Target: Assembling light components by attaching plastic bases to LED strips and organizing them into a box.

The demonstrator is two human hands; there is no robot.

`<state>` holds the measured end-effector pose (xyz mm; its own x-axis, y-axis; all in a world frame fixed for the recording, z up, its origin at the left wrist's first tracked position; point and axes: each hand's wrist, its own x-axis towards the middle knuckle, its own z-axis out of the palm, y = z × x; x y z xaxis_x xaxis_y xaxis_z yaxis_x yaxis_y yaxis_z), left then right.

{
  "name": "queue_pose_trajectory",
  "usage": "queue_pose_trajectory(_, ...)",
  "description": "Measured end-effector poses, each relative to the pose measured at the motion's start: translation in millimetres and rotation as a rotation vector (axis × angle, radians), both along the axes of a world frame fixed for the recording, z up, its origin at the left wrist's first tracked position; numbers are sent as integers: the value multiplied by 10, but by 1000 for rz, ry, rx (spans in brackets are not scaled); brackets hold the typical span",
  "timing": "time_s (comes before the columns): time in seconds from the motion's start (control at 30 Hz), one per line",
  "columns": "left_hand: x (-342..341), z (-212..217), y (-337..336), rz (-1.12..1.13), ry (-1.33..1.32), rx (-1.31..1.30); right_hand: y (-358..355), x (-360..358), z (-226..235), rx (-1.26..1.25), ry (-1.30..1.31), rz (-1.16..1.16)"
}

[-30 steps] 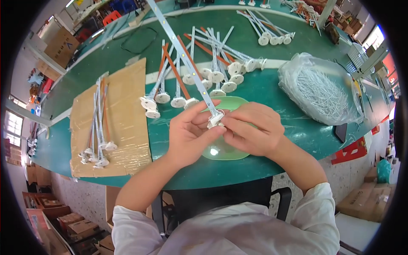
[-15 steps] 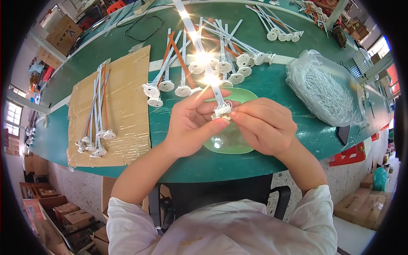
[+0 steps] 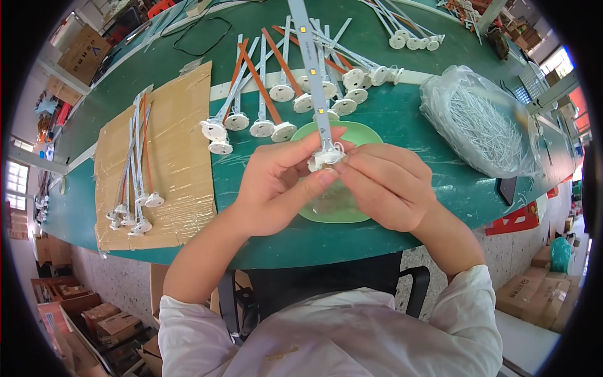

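My left hand [image 3: 273, 188] grips an LED strip [image 3: 317, 90] by its round white base [image 3: 321, 159], thumb below and fingers behind. The strip stands up and away from me, its small yellow LEDs unlit. Close against the base, my right hand [image 3: 391, 185] has thumb and forefinger pinched together beside a looped thin white wire [image 3: 339, 149]. What lies between those fingertips is too small to make out. Under both hands sits a light green plastic tray [image 3: 365, 131], partly hidden by them.
Several similar strips with white bases [image 3: 262, 128] lie across the green table [image 3: 402, 113]. More strips [image 3: 154, 200] rest on a cardboard sheet [image 3: 182, 125] at left. At right are a clear bag of thin white wires [image 3: 471, 119] and a dark phone [image 3: 506, 191].
The LEDs on the held strip were brightly lit and are now dark. Both hands keep nearly the same hold at the base. The view has shifted slightly.
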<state>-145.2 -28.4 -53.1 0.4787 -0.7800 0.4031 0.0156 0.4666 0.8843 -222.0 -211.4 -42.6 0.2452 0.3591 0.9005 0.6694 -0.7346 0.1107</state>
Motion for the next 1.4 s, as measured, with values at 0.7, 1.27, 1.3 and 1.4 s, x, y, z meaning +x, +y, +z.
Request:
queue_pose_trajectory(0.7,-91,97,-49,104,115,195,42,30,178,925,976,138)
queue_pose_trajectory(1.27,-52,47,2,-59,451,98,111,-28,289,-3,430,-218)
queue_pose_trajectory(1.3,-59,44,-18,-63,451,97,46,106,166,-4,430,-222)
queue_pose_trajectory(1.4,-65,31,-11,-72,485,72,7,387,-83,426,136,730)
